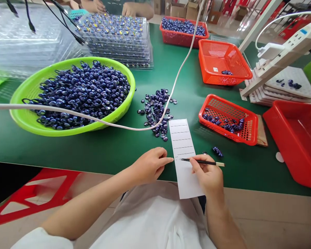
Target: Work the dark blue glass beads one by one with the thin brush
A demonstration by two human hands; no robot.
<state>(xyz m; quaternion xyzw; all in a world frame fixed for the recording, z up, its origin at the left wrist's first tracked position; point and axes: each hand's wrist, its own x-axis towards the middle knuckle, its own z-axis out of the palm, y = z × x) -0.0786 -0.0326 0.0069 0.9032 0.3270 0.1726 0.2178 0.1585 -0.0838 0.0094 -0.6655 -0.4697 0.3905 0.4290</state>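
Note:
A white paper strip with several thin dark lines across it lies on the green table, its near end past the front edge. My left hand is beside it, index finger stretched out to the strip's left edge and the other fingers loosely bent; nothing shows in it. Over the strip's right side, my right hand grips slim black tweezers with a pale back end. Their fine tip points left, just below the lowest lines. Small shiny dark-blue round pieces lie in a loose pile beyond the strip.
A green basket full of dark-blue looped pieces stands left. Red baskets and a red bin stand right. A white cable hangs across the view. Stacked clear trays are at the back, with another person's hands behind.

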